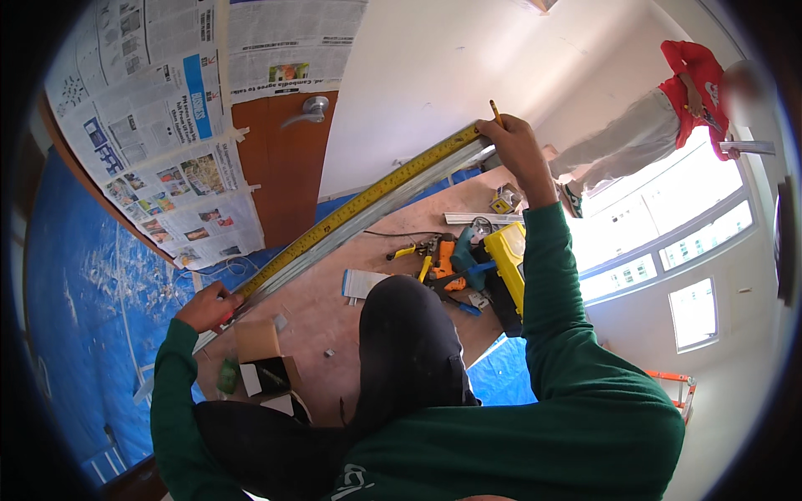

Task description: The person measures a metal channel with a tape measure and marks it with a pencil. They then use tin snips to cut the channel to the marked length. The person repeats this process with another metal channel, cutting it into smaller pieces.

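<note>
Daylit room, bright on the right; window glare strong.
Daylight enters through large window (656, 221) and small window (693, 314), panes blown near white. Wall (418, 92) softly lit; trousers (409, 334) dark, little detail. Tape measure (368, 198) fairly sharp. Co-worker's head (748, 96) blurred out. Fisheye: edges bow, corners black.

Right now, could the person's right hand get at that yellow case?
Probably, but not freely: the right hand is taken up with a pencil at the end of the yellow measuring tape. The yellow case lies close by the right sleeve, seemingly uncovered.
</note>
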Action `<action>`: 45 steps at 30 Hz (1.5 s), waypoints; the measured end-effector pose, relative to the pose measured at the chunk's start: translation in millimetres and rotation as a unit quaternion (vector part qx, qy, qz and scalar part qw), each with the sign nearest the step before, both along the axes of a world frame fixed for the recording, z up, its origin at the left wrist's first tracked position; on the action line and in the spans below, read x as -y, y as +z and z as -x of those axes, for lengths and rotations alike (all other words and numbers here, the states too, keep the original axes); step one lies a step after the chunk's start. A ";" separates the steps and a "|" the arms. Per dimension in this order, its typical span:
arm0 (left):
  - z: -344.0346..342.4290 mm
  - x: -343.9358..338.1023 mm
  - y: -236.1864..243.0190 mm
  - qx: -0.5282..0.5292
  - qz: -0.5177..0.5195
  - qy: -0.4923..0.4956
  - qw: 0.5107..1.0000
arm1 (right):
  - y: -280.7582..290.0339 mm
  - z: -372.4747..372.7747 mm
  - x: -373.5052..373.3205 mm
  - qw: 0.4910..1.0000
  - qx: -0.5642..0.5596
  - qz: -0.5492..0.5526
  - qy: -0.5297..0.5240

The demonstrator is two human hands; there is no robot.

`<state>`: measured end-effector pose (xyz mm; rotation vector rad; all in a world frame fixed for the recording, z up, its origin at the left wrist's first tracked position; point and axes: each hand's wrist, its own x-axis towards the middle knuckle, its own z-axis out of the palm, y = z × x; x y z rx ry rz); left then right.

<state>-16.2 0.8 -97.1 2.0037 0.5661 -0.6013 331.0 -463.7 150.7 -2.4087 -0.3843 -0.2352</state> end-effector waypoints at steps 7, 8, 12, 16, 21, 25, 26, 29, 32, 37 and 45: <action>5.2 6.1 -8.7 0.011 -0.002 0.031 0.999 | -14.6 15.5 -4.7 0.983 -0.145 -0.109 0.018; 6.7 6.5 -10.4 0.026 -0.007 0.032 0.999 | -15.9 19.5 -3.3 0.981 -0.145 -0.125 0.019; 8.7 3.6 -15.3 -0.004 0.063 0.046 0.997 | -21.5 37.8 7.9 0.966 -0.166 -0.195 0.018; 8.2 3.2 -17.5 -0.023 0.077 0.020 0.997 | -29.6 54.0 24.3 0.951 -0.175 -0.255 0.014; 8.1 11.7 -19.4 -0.055 0.062 0.003 0.997 | -41.1 68.1 48.8 0.929 -0.221 -0.297 0.006; 8.4 20.3 -24.1 -0.038 0.073 -0.021 0.996 | -51.7 83.4 69.7 0.929 -0.228 -0.290 -0.030; 8.0 21.5 -25.6 -0.019 0.066 -0.032 0.997 | -54.3 87.2 73.5 0.931 -0.226 -0.283 -0.036; 5.8 22.8 -28.3 -0.022 0.054 -0.038 0.998 | -59.6 94.2 79.4 0.932 -0.225 -0.279 -0.046; 2.7 20.6 -28.5 -0.029 0.068 -0.045 0.996 | -61.3 92.2 80.0 0.948 -0.203 -0.245 -0.023; -0.6 21.8 -30.9 -0.038 0.072 -0.049 0.995 | -66.7 81.0 85.6 0.946 -0.224 -0.230 -0.034; 8.4 26.2 -27.7 -0.037 0.051 -0.055 0.996 | -55.8 80.7 63.4 0.999 -0.003 0.022 -0.046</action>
